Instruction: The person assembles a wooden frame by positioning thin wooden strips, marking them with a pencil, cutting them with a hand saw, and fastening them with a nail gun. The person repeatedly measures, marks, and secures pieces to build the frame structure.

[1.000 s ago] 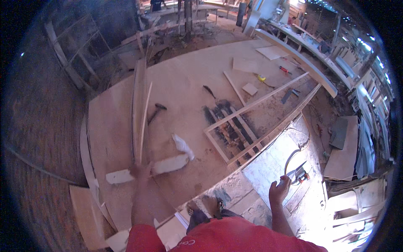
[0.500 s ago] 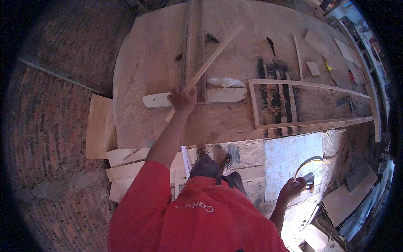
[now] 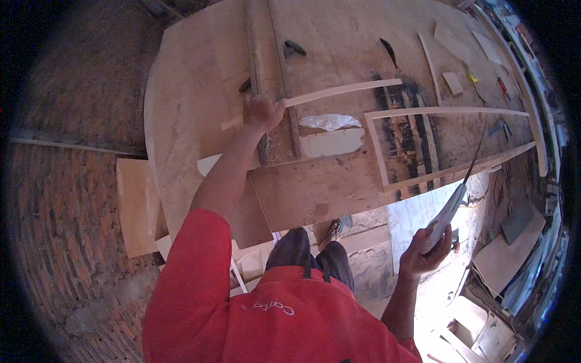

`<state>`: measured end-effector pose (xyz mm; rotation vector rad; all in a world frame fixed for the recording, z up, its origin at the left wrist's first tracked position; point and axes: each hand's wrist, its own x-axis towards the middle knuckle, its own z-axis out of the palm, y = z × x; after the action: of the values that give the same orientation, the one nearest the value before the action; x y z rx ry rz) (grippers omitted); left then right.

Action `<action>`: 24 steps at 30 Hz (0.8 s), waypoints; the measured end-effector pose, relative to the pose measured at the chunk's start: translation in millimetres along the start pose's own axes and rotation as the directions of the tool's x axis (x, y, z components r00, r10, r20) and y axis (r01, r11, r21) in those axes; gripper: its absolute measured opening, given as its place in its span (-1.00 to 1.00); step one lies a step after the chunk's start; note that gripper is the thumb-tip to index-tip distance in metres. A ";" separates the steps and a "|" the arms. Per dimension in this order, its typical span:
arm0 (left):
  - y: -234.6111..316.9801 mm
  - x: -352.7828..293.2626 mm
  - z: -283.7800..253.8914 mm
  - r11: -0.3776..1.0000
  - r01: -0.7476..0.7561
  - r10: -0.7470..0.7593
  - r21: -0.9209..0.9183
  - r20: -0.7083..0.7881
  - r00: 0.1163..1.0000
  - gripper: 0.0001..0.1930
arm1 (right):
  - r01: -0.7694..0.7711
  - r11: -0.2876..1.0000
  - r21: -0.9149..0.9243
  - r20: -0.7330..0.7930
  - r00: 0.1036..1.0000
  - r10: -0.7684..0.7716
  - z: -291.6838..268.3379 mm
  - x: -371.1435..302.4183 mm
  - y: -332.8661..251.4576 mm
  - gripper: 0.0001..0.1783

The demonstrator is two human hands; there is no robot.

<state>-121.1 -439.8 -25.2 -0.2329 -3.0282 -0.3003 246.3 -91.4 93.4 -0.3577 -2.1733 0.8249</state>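
Two hands: left hand (image 3: pixel 261 113) grips pale strip (image 3: pixel 342 92), right hand (image 3: pixel 423 254) handsaw (image 3: pixel 451 206).

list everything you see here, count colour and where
workbench: 1, brown plywood, centre
thin wood strip: 1, pale, under left hand, running right
long planks: a few, brown, upper bench
open wooden frame: 1, pale, right bench
white plastic scrap: 1, mid bench
offcut boards: several, pale, floor left
brick floor: reddish, left
handsaw: 1, pale handle, right hand
left hand: on strip
right hand: grips saw
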 end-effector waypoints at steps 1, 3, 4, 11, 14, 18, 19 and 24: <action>-3.9 4.1 4.8 0.999 -0.030 0.031 -0.017 0.026 0.999 -0.44 | -0.127 0.984 0.125 0.030 0.992 0.124 7.6 2.6 -11.3 -0.29; 5.4 18.6 1.5 0.992 -0.111 0.114 -0.053 0.065 0.991 -0.43 | -0.369 0.859 0.355 0.107 0.929 0.355 34.9 17.6 -53.1 -0.25; 5.9 20.7 4.3 0.991 -0.115 0.120 -0.070 0.067 0.991 -0.44 | -0.438 0.809 0.392 0.194 0.899 0.393 46.5 22.1 -56.0 -0.19; 11.3 23.3 -8.4 0.987 -0.077 0.115 -0.140 0.286 0.951 -0.26 | -0.605 0.737 0.300 0.521 0.751 0.405 161.1 -3.0 -81.8 -0.38; 15.3 20.4 -7.8 0.992 -0.058 0.083 -0.111 0.241 0.967 -0.29 | -0.535 0.807 0.251 0.532 0.772 0.347 208.0 -22.1 -88.0 -0.42; 6.2 23.7 14.4 0.996 -0.055 0.067 -0.075 0.168 0.984 -0.30 | -0.555 0.804 0.213 0.585 0.732 0.350 229.3 -30.4 -97.3 -0.42; 1.8 24.0 20.1 0.994 -0.047 0.065 -0.094 0.189 0.980 -0.31 | -0.570 0.794 0.214 0.597 0.719 0.355 233.1 -32.6 -98.1 -0.42; 6.3 30.3 14.7 0.984 -0.039 0.083 -0.176 0.252 0.964 -0.35 | -0.613 0.765 0.197 0.619 0.683 0.388 238.2 -39.3 -93.3 -0.42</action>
<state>-151.1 -426.4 -35.2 -0.4083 -3.2442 -0.5670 95.3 -286.5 15.0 -0.6003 -2.3572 1.8584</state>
